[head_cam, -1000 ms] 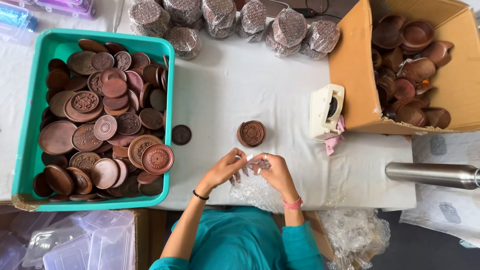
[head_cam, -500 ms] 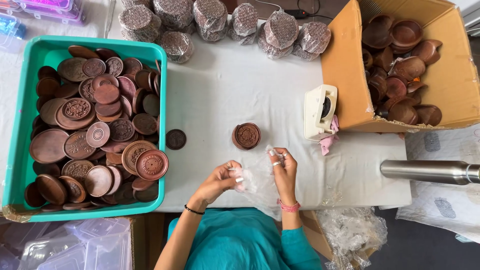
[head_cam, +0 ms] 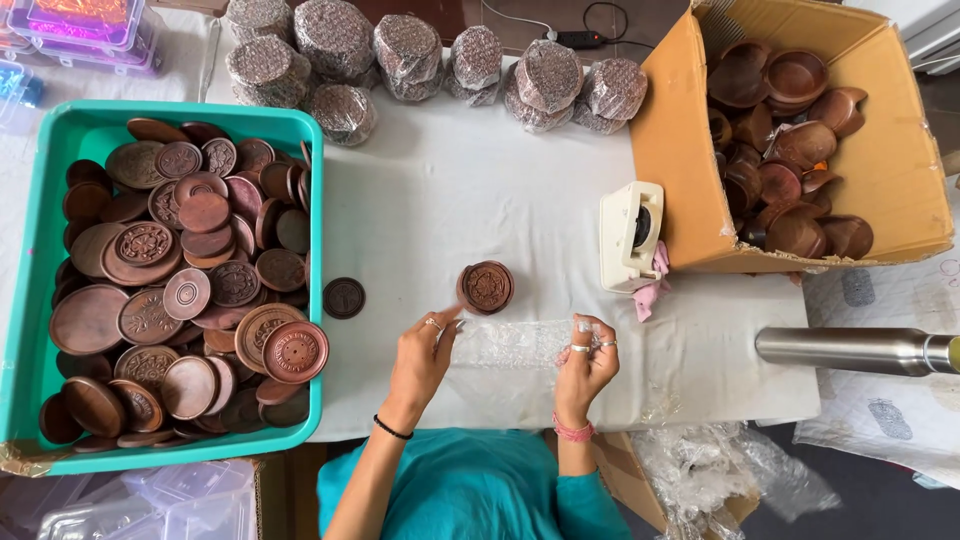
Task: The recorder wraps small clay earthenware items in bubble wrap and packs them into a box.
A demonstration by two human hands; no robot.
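Both hands pinch a sheet of bubble wrap (head_cam: 510, 345) stretched flat between them on the white table (head_cam: 470, 210). The left hand (head_cam: 425, 355) grips the sheet's left edge with thumb and fingers closed narrow; its index tip points up toward a carved brown box (head_cam: 487, 287), which sits just beyond the sheet's far edge (touching or not, I cannot tell). The right hand (head_cam: 585, 360) holds the right edge, fingers curled tight on the plastic. A loose lid (head_cam: 344, 298) lies left of the box, near the green tray (head_cam: 60, 135) of lids. Bare table lies beyond the box; a tape dispenser (head_cam: 630, 235) and cardboard box (head_cam: 680, 130) close off the right.
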